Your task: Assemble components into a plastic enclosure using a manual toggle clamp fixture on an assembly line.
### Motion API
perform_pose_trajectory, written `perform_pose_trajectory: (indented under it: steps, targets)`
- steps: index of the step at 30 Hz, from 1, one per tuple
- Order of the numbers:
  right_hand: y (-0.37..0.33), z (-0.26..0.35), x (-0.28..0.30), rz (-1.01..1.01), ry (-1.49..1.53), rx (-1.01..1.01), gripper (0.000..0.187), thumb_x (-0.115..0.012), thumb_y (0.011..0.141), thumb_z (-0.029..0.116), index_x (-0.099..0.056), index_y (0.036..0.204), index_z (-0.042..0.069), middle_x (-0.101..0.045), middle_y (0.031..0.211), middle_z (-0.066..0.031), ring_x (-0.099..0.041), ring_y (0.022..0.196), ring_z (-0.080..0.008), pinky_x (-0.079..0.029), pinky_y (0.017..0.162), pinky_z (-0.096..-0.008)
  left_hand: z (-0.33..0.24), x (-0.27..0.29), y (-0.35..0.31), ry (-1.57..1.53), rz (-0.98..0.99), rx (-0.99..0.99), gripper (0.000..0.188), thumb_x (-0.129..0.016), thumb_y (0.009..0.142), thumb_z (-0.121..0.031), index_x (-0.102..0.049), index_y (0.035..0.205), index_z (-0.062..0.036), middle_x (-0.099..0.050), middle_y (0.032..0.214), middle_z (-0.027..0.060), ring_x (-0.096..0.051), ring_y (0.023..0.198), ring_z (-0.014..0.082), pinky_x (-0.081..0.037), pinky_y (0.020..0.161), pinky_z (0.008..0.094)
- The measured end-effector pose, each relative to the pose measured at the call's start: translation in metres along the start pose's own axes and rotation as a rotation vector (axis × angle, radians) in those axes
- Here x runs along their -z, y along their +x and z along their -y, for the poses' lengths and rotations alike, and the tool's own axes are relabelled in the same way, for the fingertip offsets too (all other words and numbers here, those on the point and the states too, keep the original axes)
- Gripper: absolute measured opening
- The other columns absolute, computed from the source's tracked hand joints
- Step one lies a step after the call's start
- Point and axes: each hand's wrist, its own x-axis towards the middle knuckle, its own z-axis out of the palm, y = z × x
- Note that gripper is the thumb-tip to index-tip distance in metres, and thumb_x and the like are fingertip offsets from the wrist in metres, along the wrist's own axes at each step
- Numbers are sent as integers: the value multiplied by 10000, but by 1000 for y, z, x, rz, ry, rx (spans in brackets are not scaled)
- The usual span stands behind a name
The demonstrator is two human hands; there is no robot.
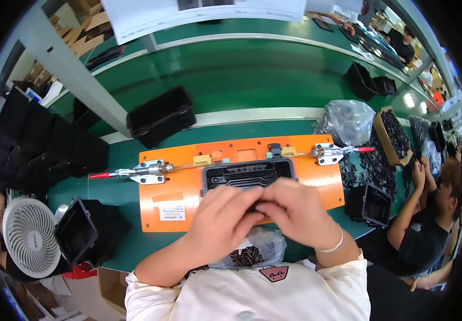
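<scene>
Both hands meet over the near edge of a black plastic box (249,174), which sits in an orange fixture board (322,187). My left hand (220,214) is closed, its fingertips pressed together near the box's front rim. Beside it my right hand (299,211) is closed too, thumb and fingers pinched. Anything between the fingers is hidden. On the board's left side is a toggle clamp (153,170) with a red handle, and on its right side another toggle clamp (330,153). A small black latch-like part (275,150) stands at the box's far right corner.
A clear bag of small dark pins (247,255) lies against my body. Black boxes (49,139) are stacked at left, near a white fan (32,238). An open black box (161,116) stands behind the board. Small black parts (375,171) lie at right, near a seated person (426,230).
</scene>
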Motion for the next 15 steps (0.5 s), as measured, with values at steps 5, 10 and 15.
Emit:
perform_pose_trajectory:
  steps: [5,10,15]
  targets:
    - [75,-40,-13,7,17,-144,95,-700,754,18,-639,809,-29,-651,702,-134,-649,614,-209,-503,578,-304,13,10,-23,215,-44,170,486,-763,724,-178,-594,1151,-19,-581,1139,153,-566,1002,328,-431,844,436]
    - [116,-53,-35,248,-165,-118,92,-705,751,42,-661,777,-35,-655,660,-147,-644,595,-221,-500,574,-317,17,-8,-46,470,218,153,455,-657,817,-342,-607,1177,-69,-409,1417,210,-304,1365,404,-262,1066,553]
    - [139,-52,-35,473,-63,-273,107,-724,748,50,-664,771,-36,-637,631,-120,-595,555,-155,-469,534,-299,24,-8,-48,397,188,145,400,-632,827,-312,-638,1169,-106,-390,1443,211,-278,1374,439,-229,1080,566]
